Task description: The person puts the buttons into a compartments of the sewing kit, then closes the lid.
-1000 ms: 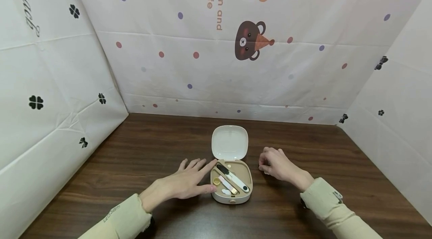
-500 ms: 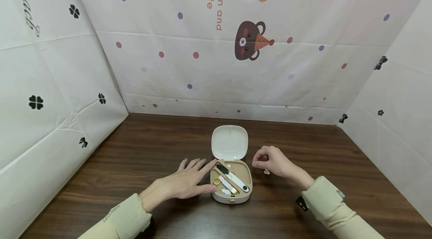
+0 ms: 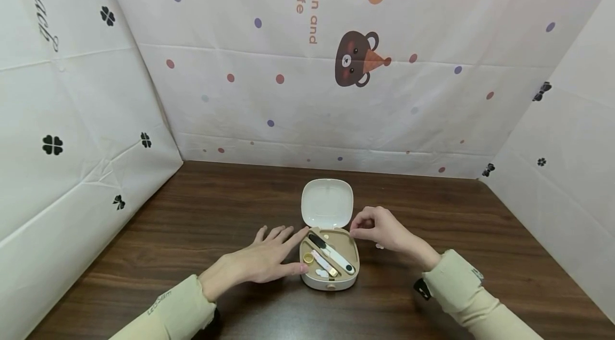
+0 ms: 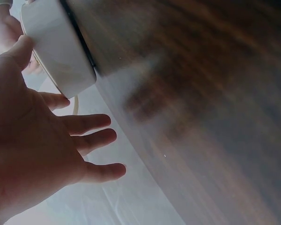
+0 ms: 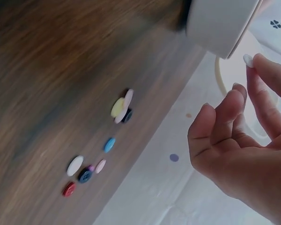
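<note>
A white box [image 3: 329, 285] with a beige inner tray stands on the table, its white lid [image 3: 327, 203] raised behind it. In the tray lie a white tool with a black end [image 3: 336, 255], a pink patterned strip with a gold tip [image 3: 324, 263], a gold ring [image 3: 308, 258] and small white pieces [image 3: 322, 273]. My left hand [image 3: 261, 261] is spread, with thumb and index finger at the box's left side. Between thumb and index finger, my right hand [image 3: 384, 230] pinches a small white button [image 5: 247, 60] at the tray's right rim.
Several loose buttons lie on the table right of the box, among them a blue one [image 5: 109, 145], a red one [image 5: 69, 189], a white one [image 5: 75, 166] and a yellow one [image 5: 117, 108]. Printed white cloth [image 3: 259, 105] closes off the back and sides.
My right hand has moved left from the table to the box's right rim, uncovering a small pale piece on the table behind it. The left hand has stayed in place.
</note>
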A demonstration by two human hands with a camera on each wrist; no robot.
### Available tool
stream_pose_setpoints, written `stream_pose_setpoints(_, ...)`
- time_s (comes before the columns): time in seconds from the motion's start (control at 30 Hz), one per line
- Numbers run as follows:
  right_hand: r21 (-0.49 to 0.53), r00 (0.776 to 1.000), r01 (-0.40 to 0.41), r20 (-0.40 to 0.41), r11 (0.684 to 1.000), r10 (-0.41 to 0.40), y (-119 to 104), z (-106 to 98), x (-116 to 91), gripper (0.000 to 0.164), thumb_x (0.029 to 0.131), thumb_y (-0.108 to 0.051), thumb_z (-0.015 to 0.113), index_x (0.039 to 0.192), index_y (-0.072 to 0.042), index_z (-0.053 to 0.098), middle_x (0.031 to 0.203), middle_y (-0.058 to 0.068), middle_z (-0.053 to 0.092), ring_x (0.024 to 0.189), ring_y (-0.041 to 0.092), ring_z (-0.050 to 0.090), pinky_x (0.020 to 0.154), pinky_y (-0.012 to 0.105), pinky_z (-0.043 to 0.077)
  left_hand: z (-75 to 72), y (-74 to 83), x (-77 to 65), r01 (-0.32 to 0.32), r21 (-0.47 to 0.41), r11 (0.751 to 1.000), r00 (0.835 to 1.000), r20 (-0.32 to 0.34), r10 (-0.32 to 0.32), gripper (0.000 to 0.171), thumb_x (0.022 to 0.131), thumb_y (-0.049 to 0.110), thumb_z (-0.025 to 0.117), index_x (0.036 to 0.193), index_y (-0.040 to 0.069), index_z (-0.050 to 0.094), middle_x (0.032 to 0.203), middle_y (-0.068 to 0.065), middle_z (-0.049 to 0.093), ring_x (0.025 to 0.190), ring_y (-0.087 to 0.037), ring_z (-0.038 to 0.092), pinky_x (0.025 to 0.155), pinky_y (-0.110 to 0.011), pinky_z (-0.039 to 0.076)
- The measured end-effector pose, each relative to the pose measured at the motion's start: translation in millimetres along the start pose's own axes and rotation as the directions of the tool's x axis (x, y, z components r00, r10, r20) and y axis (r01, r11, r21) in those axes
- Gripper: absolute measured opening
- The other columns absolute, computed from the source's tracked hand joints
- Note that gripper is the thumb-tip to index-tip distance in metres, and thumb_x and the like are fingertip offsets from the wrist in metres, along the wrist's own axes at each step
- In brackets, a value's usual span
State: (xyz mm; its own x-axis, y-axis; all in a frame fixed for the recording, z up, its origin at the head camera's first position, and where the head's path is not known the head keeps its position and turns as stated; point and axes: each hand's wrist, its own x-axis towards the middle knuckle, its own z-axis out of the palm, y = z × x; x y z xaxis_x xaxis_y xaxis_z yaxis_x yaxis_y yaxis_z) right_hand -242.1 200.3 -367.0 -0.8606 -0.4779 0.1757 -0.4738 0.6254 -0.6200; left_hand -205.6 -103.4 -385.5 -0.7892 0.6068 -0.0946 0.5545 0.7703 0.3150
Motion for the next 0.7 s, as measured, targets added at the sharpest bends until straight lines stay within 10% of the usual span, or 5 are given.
stream_pose_setpoints(0.7, -0.033, 0.996, 0.086, -0.024, 0.996, -0.087, -18, 27, 15, 0.006, 0.080, -0.014, 0.077, 0.077, -0.014, 0.072, 0.070, -0.006, 0.053, 0.063, 0.001, 0.043, 0.055, 0.018, 0.038, 0.2, -0.1, -0.4, 0.000, -0.004, 1.000, 1.000, -0.005, 0.000, 0.084, 0.089, 0.074, 0.036, 0.156, 0.029, 0.014, 0.157, -0.016, 0.030, 0.147, -0.035, 0.024, 0.114, -0.066, 0.012)
